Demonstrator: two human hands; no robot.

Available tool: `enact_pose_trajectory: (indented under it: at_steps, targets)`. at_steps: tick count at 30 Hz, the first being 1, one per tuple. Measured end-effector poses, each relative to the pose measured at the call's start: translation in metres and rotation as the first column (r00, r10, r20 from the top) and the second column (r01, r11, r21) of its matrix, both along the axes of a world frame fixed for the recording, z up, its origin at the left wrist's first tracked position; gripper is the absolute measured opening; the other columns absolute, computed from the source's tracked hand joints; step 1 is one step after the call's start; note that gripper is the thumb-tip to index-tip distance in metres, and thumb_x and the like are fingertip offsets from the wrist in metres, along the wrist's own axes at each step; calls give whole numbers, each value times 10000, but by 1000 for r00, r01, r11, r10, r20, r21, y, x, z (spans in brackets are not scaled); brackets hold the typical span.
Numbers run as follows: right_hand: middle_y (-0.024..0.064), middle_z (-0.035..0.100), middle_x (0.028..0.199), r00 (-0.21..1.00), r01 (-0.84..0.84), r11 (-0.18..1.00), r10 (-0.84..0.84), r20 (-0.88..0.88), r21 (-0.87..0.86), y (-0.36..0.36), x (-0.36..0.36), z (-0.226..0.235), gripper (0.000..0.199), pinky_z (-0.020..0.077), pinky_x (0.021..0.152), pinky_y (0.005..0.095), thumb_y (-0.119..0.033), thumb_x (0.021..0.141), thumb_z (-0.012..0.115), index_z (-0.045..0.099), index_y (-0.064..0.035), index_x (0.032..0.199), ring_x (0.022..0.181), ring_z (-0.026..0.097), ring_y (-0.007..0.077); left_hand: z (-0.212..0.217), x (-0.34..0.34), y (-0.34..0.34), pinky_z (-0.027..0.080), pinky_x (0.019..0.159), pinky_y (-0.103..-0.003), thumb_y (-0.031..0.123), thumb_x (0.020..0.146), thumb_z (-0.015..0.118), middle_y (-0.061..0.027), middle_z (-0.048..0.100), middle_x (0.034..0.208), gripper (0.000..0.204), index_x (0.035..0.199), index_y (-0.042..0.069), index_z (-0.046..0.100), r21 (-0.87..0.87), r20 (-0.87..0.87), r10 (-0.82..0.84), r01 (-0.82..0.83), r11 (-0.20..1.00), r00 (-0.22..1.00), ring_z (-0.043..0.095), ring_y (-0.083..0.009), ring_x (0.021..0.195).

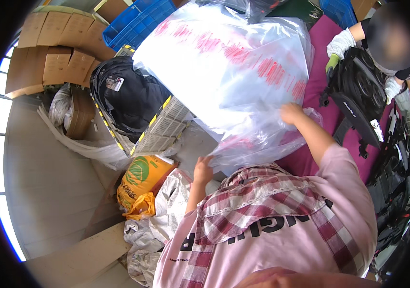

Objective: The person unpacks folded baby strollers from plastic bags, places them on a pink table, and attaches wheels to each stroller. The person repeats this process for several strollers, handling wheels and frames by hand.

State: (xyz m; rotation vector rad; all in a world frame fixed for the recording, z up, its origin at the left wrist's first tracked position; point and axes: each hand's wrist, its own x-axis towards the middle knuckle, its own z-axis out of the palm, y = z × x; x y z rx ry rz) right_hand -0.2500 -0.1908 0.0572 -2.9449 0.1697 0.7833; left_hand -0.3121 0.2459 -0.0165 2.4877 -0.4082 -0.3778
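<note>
A large translucent plastic bag [224, 72] with red print is spread in front of me, over a magenta cloth surface [324, 43]. What lies inside it, if anything, I cannot make out. My left hand [203, 169] is closed on the bag's near left edge. My right hand [291, 114] pinches the film farther right, with its fingertips partly hidden by the folds. Between the two hands the film hangs loose and crumpled.
Left of the bag stands a yellow-and-black-edged crate [159, 127] holding black fabric items [128, 108]. Blue crates [140, 21] and cardboard boxes [56, 65] stand behind. An orange sack [142, 180] lies near my left. A gloved co-worker handles a black stroller-like frame [358, 86] at right.
</note>
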Motion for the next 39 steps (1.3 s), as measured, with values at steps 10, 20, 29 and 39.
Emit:
enact_pose_trajectory:
  at_steps: [10,20,29,39]
  targets:
    - [166,608,1189,-335,-768,638,-340,879,-46,186,107,292,318,428,953,379,-138,929,523,583,-78,1236,1104,576,316,277,72,121,497,642,-304,96,883,519,-98,622,879,170,1000,6,602,-796,471,868,-347,496,158,566,-180,716]
    - [171,620,1146,-116,-110,877,-478,871,467,-4,74,204,406,428,951,403,-333,947,532,545,-23,1209,1089,581,320,229,156,-97,438,603,-223,-94,761,397,-78,600,792,494,1200,-1,603,-651,378,-55,308,694,924,509,-101,600]
    - [119,663,844,909,-40,795,-222,352,605,37,-103,28,465,426,870,459,-560,751,667,661,-104,844,883,618,340,251,107,-332,394,556,-186,-77,744,365,4,515,620,724,1462,13,334,-835,177,-535,414,362,826,430,-47,539]
    - [114,656,1059,629,251,671,-661,409,698,-165,-237,-87,423,461,872,450,-339,635,748,693,-93,974,1035,607,293,252,100,-541,415,551,-213,-96,749,370,-133,614,1100,674,1420,-23,377,-669,105,-603,505,545,791,488,-72,592]
